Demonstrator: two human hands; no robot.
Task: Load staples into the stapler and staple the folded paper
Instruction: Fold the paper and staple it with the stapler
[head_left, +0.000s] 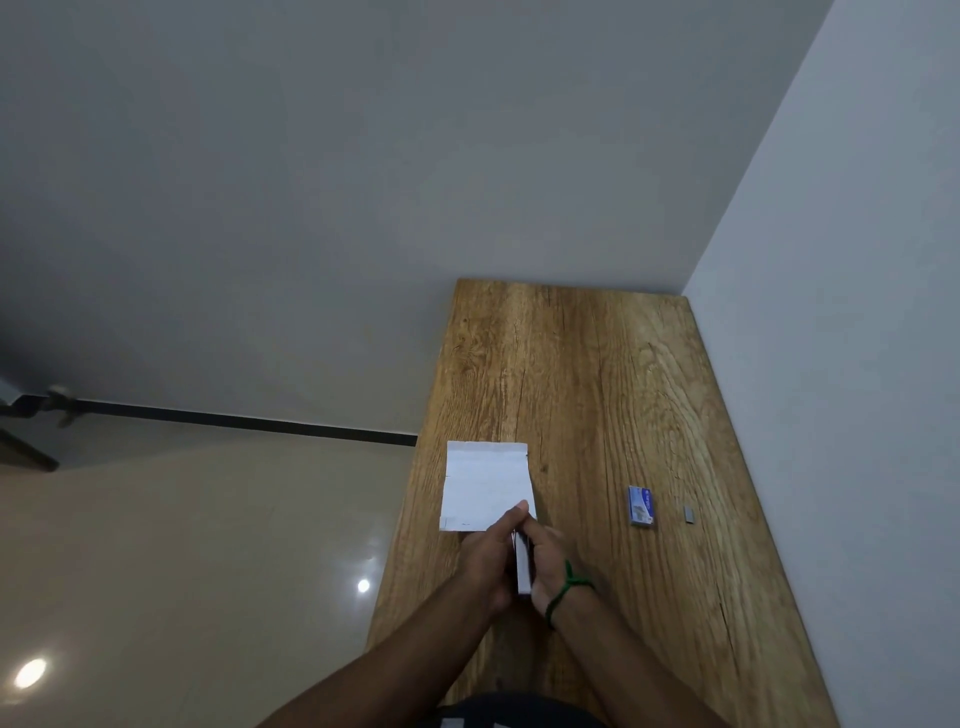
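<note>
Stapler (522, 566): pale, narrow, edge-on, mostly hidden between both hands at the paper's near right corner; mechanism not discernible. Left hand (488, 558) and right hand (548, 558): grips clamped on stapler. Green band (566, 590) on right wrist. Paper (485, 486): white, flat on worktop (597, 374). Staple box (641, 505): blue, well right. Staples (689, 513): small grey strip beside box.
</note>
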